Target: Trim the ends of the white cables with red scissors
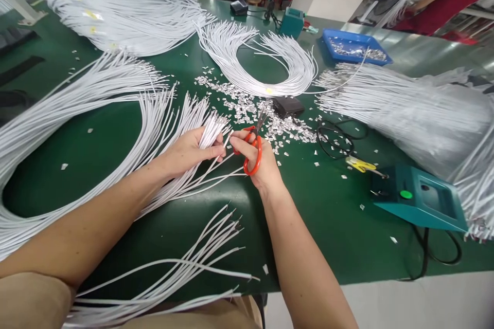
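Note:
Near the middle of the green table, my left hand [193,150] is wrapped round a bunch of white cables [210,131], their tips pointing up and to the right. Just right of it, my right hand [259,157] holds red-handled scissors [252,160], whose dark blades point away from me. The fingertips of my right hand are close to the end of a cable beside the bunch. More white cables [154,118] curve in from the left beneath my left forearm. A loose group of cables [193,262] lies nearer to me.
Small silvery pieces [247,105] are scattered beyond my hands, around a black block [288,106]. At right are a teal device [420,195], yellow-handled tool [360,165] and wrapped cables [417,108]. A blue tray [357,56] and coiled cables [270,87] lie farther back. A person in red [443,5] is upper right.

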A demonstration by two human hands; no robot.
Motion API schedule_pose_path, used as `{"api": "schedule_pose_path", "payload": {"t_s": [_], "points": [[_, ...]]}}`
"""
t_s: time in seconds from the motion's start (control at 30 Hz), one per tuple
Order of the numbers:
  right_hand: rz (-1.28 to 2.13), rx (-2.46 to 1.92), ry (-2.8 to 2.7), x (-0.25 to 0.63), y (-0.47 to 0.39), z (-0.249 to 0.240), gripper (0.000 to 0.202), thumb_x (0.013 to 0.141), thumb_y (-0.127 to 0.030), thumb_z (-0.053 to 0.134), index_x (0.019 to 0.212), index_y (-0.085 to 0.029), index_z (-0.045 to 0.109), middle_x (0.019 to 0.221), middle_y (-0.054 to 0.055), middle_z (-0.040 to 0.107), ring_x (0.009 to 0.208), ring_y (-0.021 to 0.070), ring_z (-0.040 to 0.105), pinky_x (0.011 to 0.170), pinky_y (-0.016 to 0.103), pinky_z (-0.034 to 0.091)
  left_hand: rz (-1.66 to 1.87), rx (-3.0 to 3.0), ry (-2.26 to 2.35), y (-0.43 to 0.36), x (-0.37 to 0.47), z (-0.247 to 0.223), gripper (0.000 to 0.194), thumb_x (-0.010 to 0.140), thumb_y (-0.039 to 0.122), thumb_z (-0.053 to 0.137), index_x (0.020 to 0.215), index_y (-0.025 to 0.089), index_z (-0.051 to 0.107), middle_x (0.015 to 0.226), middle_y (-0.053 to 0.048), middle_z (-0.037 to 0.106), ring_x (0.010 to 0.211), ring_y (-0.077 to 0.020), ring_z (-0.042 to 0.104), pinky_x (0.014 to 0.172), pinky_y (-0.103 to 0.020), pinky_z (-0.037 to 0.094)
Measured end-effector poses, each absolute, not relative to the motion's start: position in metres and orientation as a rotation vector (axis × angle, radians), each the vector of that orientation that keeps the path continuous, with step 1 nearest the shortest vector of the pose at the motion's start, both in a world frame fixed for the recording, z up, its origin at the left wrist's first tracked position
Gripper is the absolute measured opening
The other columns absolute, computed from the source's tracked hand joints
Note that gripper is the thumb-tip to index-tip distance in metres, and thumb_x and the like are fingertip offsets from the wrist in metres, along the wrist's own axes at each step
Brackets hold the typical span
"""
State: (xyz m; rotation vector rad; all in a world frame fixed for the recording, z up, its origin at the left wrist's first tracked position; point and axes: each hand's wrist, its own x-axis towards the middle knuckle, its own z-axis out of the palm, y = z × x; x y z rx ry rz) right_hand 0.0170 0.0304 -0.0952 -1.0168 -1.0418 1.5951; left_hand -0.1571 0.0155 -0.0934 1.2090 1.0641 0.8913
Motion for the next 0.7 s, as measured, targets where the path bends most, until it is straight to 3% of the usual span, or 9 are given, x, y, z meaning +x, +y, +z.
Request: {"api": "schedule_pose_path", "payload": {"t_s": [0.37,0.53,0.7], "points": [[1.558,-1.039,-1.239,0.015,0.027,-0.092,0.023,0.067,-0.039,0.075,0.075,-0.018,0.069,0.07,-0.001,0.066,0.071,0.0144,0.061,0.078,0.031,0.048,0.955,1.103,1.142,0.015,-0.155,-0.092,0.035,0.067,0.033,0.081,0.087,0.018,0.057,0.078,0.001,0.065,0.074,-0.0158,0.066,0.07,-0.028,0.05],[1.134,-1.361,-1.619,0.025,0.032,-0.099,0.016,0.074,-0.032,0.066,0.08,-0.018,0.07,0.08,0.001,0.068,0.069,0.0134,0.056,0.066,0.027,0.042,1.05,1.105,1.18,0.016,-0.156,-0.091,0.031,0.067,0.031,0.081,0.084,0.017,0.058,0.082,0.001,0.066,0.075,-0.0143,0.065,0.073,-0.028,0.05],[0.626,-1.536,-2.03,0.025,0.035,-0.111,0.015,0.077,-0.027,0.06,0.065,-0.018,0.061,0.071,0.0,0.059,0.061,0.0125,0.047,0.061,0.028,0.034,1.055,1.119,1.208,0.015,-0.157,-0.088,0.032,0.067,0.031,0.082,0.083,0.017,0.058,0.082,0.001,0.065,0.074,-0.0136,0.064,0.076,-0.028,0.051]]}}
